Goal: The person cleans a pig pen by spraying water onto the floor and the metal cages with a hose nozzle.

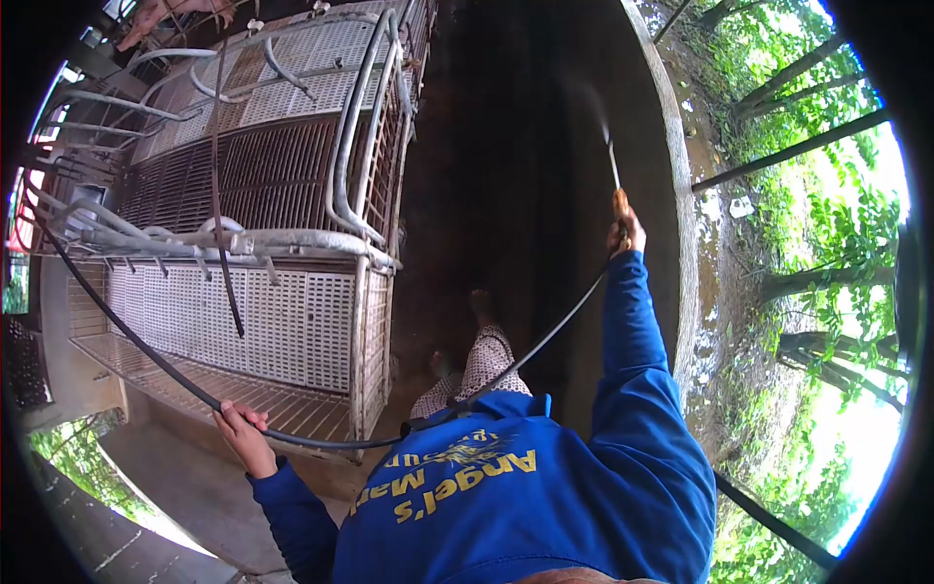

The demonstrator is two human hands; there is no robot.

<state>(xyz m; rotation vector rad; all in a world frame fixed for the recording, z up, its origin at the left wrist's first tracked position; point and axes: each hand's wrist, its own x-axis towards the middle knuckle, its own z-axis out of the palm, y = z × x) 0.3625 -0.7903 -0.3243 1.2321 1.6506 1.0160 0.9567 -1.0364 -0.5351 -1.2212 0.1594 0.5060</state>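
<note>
In my right hand (628, 232), stretched forward, is the orange-brown handle of a spray wand (614, 165). A fine spray leaves its tip over the dark floor. From that hand a black hose (555, 336) curves back across my waist to my left hand (245, 436). The fingers of my left hand are closed round the hose at the lower left, near the crate's corner. Beyond it, the hose runs up and left past the metal crate (365, 195).
Metal-railed pens with white slatted floor panels (233, 321) stand on the left. A pinkish animal (161, 18) shows at the upper left. A low concrete wall edge (684, 214) runs along the right, with posts, muddy ground and greenery beyond. My feet are on the dark, wet-looking walkway (486, 175).
</note>
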